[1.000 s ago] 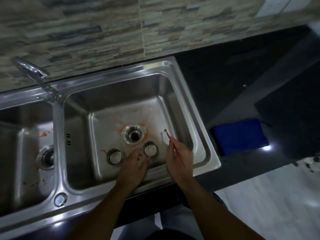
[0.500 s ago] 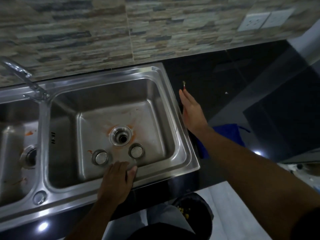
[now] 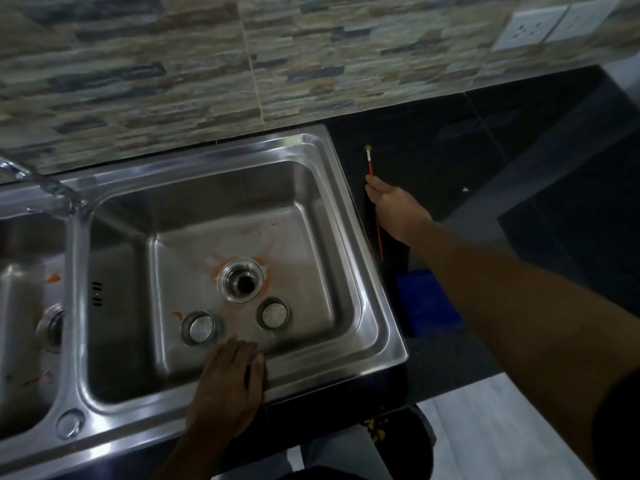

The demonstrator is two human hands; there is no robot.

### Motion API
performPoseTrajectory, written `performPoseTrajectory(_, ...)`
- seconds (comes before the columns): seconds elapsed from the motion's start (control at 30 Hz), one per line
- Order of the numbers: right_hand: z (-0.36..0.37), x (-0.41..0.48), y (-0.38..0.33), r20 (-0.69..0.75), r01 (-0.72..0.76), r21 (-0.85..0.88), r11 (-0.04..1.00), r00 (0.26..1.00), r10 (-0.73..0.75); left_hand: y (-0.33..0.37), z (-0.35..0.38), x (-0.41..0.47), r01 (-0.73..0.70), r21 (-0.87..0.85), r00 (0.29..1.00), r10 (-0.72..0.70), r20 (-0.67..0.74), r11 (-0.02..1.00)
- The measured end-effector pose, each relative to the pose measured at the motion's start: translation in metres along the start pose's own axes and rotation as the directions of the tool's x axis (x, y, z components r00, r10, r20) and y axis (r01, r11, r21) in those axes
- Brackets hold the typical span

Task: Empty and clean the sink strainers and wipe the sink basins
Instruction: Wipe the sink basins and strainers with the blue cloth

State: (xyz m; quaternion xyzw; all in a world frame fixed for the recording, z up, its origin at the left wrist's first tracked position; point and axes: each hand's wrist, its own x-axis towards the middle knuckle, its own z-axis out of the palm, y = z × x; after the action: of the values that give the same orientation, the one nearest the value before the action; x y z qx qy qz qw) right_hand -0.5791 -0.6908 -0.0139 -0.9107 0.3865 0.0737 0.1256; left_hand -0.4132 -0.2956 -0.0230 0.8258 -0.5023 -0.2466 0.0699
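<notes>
Two round strainers sit on the floor of the right basin, both just in front of its open drain: one strainer to the front left of the drain, the other strainer to the front right, the pair apart from each other and from the drain's rim. Orange smears ring the drain and streak the basin floor behind it, with one small orange mark just left of the left strainer. The left hand lies palm down over the basin's front edge, its grip apart, fingers flat and reaching onto the basin floor just in front of the two strainers without touching either. The right hand is out over the dark bench, right of the basin's rim, fingers loosely spread; a thin red brush lies on the bench between the hand and the rim, bristles pointing toward the wall, and whether the fingertips touch it cannot be told. A blue cloth lies on the bench right of the basin's front corner, partly hidden by the right forearm. Left of the basin, across the divider by the tap, the left basin shows orange smears and its own drain at the frame edge.
</notes>
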Motion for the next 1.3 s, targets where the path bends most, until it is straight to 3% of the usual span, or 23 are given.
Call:
performPoseTrajectory(0.07,-0.003,-0.002,-0.003,-0.013,-0.007,0.043,0.999,1.0,0.008,0.002,0.0,-0.001,-0.011,0.008,1.0,0.011,-0.015,1.0)
performPoseTrajectory(0.3,-0.002,-0.065,-0.018,-0.254,-0.003,0.346,0.938,0.962,0.097,0.008,-0.004,-0.004,0.011,0.003,0.999,-0.011,-0.043,1.0)
performPoseTrajectory(0.43,0.014,-0.131,-0.02,-0.291,0.021,0.314,0.949,0.954,0.075,0.01,-0.005,-0.007,0.022,0.026,1.0,-0.022,0.013,0.999)
performPoseTrajectory(0.53,0.028,-0.176,-0.01,-0.343,0.093,0.16,0.983,0.939,-0.033,0.011,-0.004,-0.008,0.055,0.024,0.997,-0.056,0.049,0.998)
performPoseTrajectory(0.67,0.037,-0.219,0.024,-0.125,0.119,-0.015,0.993,0.985,-0.12,0.01,-0.002,-0.007,0.069,0.031,0.996,-0.07,0.051,0.997)
performPoseTrajectory(0.77,0.041,-0.227,0.043,0.041,0.105,-0.034,0.994,0.994,-0.104,0.009,-0.002,-0.007,0.065,0.045,0.994,-0.069,0.086,0.997)
performPoseTrajectory(0.93,0.036,-0.212,0.046,0.075,0.085,-0.122,0.989,0.994,-0.076,0.009,-0.006,-0.013,0.074,0.011,0.991,-0.075,0.109,0.997)
performPoseTrajectory(1.03,0.036,-0.209,0.034,0.023,0.046,-0.128,0.991,0.999,-0.043,0.007,-0.012,-0.019,0.061,-0.019,0.991,-0.058,0.123,0.998)
performPoseTrajectory(1.1,0.036,-0.202,0.023,-0.028,-0.014,-0.042,0.999,1.0,0.012,0.004,-0.013,-0.024,0.039,-0.05,0.995,-0.034,0.097,0.998)
performPoseTrajectory(1.2,0.03,-0.193,0.001,-0.05,-0.216,0.147,0.965,0.973,0.225,-0.001,-0.011,-0.033,0.005,-0.117,1.0,-0.002,0.024,0.993)
performPoseTrajectory(1.3,0.022,-0.185,-0.026,-0.123,-0.224,0.22,0.949,0.959,0.255,-0.023,-0.011,-0.044,-0.049,-0.146,0.998,0.044,-0.036,0.988)
